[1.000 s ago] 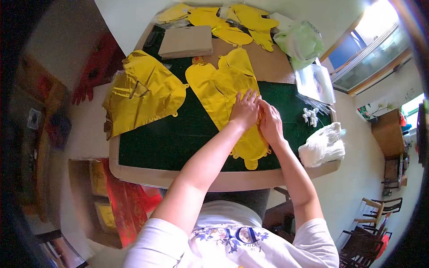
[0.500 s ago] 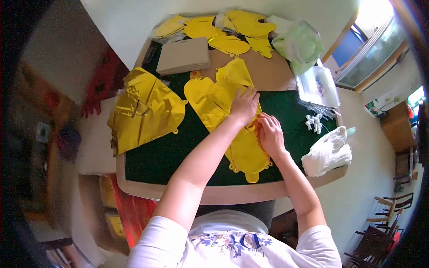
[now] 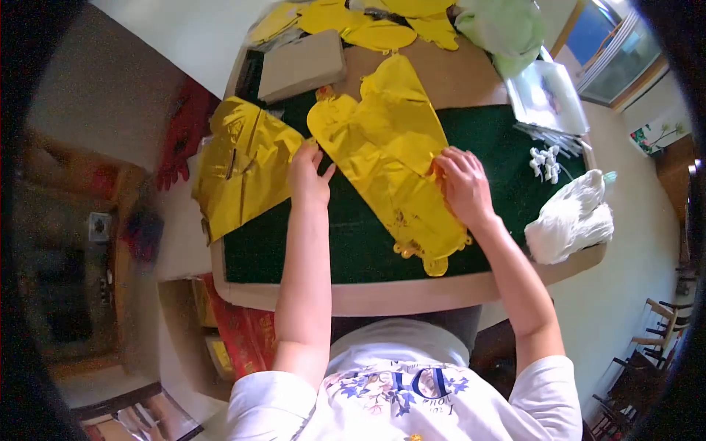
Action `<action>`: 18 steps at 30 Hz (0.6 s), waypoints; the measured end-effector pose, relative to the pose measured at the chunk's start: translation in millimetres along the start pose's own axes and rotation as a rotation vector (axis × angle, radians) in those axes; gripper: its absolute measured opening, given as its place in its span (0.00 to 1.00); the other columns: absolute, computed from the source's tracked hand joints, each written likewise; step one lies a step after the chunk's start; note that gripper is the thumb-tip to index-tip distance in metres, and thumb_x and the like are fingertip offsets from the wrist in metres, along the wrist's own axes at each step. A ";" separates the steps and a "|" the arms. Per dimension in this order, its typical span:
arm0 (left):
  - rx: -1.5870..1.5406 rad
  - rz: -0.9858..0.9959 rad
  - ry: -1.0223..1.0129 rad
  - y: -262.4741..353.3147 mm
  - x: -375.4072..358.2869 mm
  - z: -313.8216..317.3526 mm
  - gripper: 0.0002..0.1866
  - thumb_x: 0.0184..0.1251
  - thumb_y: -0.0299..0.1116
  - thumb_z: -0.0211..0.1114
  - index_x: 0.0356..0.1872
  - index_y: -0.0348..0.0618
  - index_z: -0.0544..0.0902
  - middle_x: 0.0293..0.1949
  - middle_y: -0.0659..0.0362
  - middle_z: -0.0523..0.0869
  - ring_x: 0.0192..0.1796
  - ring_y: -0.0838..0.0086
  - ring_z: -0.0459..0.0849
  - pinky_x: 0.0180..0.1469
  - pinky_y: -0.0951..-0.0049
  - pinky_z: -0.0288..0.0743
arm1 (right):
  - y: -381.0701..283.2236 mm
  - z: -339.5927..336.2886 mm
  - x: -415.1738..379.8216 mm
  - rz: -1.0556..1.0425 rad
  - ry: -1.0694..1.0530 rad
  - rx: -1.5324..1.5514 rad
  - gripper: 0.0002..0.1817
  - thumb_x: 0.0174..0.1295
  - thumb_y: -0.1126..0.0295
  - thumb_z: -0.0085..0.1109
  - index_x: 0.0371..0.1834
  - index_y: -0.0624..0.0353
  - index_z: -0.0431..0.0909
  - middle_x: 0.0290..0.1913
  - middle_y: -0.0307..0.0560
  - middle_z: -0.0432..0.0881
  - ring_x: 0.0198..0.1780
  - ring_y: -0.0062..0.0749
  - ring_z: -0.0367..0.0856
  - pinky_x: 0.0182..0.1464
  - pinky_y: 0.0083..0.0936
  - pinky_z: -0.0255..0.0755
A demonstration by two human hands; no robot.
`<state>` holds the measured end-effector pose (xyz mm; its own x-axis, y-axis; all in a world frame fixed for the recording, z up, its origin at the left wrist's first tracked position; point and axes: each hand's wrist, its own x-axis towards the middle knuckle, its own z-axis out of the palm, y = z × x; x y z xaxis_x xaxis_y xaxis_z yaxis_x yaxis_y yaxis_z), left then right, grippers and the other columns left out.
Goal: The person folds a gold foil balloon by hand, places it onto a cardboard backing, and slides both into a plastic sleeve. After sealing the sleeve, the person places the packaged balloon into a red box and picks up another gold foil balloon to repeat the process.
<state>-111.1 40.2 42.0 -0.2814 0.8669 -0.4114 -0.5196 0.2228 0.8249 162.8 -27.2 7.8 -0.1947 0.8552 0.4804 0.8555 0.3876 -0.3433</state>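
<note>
A flat, uninflated gold foil balloon [image 3: 390, 158] lies slantwise on the dark green table mat [image 3: 353, 257], with small tabs along its near end. My right hand [image 3: 465, 185] is closed at its right edge, fingers curled over the foil. To the left lies a second gold foil balloon [image 3: 246, 169], creased and partly over the table's left edge. My left hand [image 3: 310, 176] reaches the right corner of that one; its fingertips are at the foil, and the thumb stands apart from the fingers.
More gold foil balloons [image 3: 379, 35] lie at the back near a grey-brown flat stack [image 3: 303, 67] and a pale green bag [image 3: 504, 33]. On the right are clear packets [image 3: 548, 95], small white plastic pieces [image 3: 545, 163] and a white bundle [image 3: 570, 220].
The middle balloon, folded over before, now lies spread out. My left hand has moved left from it to the other balloon's corner; my right hand stays at the right edge. The view has shifted.
</note>
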 end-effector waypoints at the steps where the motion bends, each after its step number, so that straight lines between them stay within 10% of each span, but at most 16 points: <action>1: -0.069 -0.066 0.004 2.0 6.7 -4.7 0.22 0.65 0.36 0.61 0.57 0.40 0.70 0.62 0.51 0.68 0.68 0.61 0.63 0.67 0.47 0.60 | -0.4 0.9 -0.2 -0.003 0.019 0.006 0.14 0.59 0.73 0.56 0.49 0.59 0.77 0.55 0.52 0.79 0.63 0.46 0.73 0.67 0.46 0.63; 6: -0.082 -0.325 -0.018 12.7 42.3 -8.0 0.14 0.63 0.34 0.66 0.45 0.42 0.74 0.44 0.56 0.77 0.43 0.69 0.77 0.38 0.68 0.73 | -0.5 1.5 -2.0 -0.031 0.043 0.020 0.14 0.59 0.74 0.56 0.49 0.59 0.78 0.54 0.50 0.79 0.60 0.45 0.74 0.65 0.41 0.65; 12: 0.529 -0.049 -0.039 0.8 49.0 19.4 0.12 0.59 0.33 0.71 0.40 0.44 0.78 0.27 0.64 0.79 0.27 0.76 0.77 0.23 0.74 0.68 | 2.1 6.1 -3.6 -0.043 0.083 0.001 0.12 0.59 0.72 0.55 0.46 0.58 0.79 0.52 0.48 0.80 0.59 0.44 0.75 0.63 0.39 0.66; 18: 0.707 0.193 0.029 -3.3 67.3 36.2 0.28 0.53 0.30 0.73 0.53 0.28 0.72 0.47 0.46 0.83 0.36 0.64 0.86 0.31 0.66 0.80 | 2.1 6.0 -2.9 -0.047 0.109 -0.003 0.09 0.60 0.71 0.54 0.42 0.58 0.78 0.50 0.49 0.80 0.58 0.44 0.76 0.62 0.40 0.66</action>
<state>-99.1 114.0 25.6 -0.3417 0.9097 -0.2359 0.1829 0.3106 0.9328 162.2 -26.8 0.9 -0.1820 0.7936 0.5806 0.8481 0.4255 -0.3157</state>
